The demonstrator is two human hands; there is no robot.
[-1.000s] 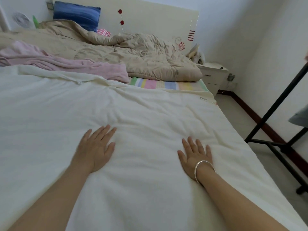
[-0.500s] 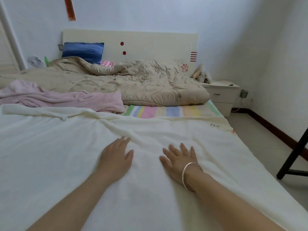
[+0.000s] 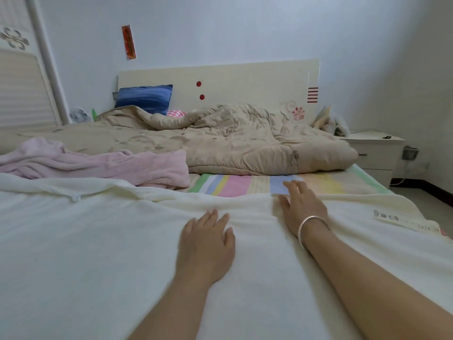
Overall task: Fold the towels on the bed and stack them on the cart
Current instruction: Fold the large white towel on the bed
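Currently white towel (image 3: 98, 241) lies spread flat over near end of bed (image 3: 331, 181). Left hand (image 3: 207, 244) rests palm-down on it, fingers straight. Right hand (image 3: 302, 208) flat at its far edge, fingers apart. Pink towel (image 3: 110, 165) crumpled just beyond.

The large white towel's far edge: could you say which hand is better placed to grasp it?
Likely the right hand: its fingers reach past the far edge of the large white towel onto the pastel striped sheet; the left hand rests short of it.
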